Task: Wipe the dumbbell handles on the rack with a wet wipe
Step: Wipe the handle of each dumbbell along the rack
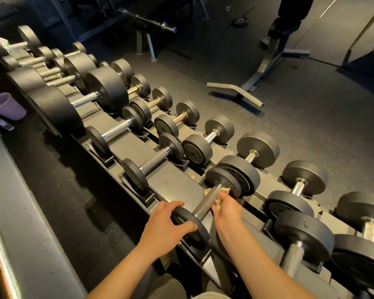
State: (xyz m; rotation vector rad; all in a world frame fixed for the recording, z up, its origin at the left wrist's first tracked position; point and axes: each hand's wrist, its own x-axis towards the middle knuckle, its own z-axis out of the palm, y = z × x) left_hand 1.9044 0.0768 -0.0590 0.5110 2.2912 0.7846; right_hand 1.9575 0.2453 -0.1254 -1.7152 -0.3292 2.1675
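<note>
While the left hand [166, 221] grips the heavy-looking dumbbell [193, 233] by 1 end, the right hand [227, 210] holds the soft wipe [218, 204] round its rough handle [204, 202].

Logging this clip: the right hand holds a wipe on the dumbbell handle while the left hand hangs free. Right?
Not quite: in the head view the left hand grips the dumbbell's near weight. The right hand does hold the wipe on the handle.

A tiered dark rack [171, 180] carries rows of black-headed dumbbells [154, 157] (the largest at its far left end).
</note>
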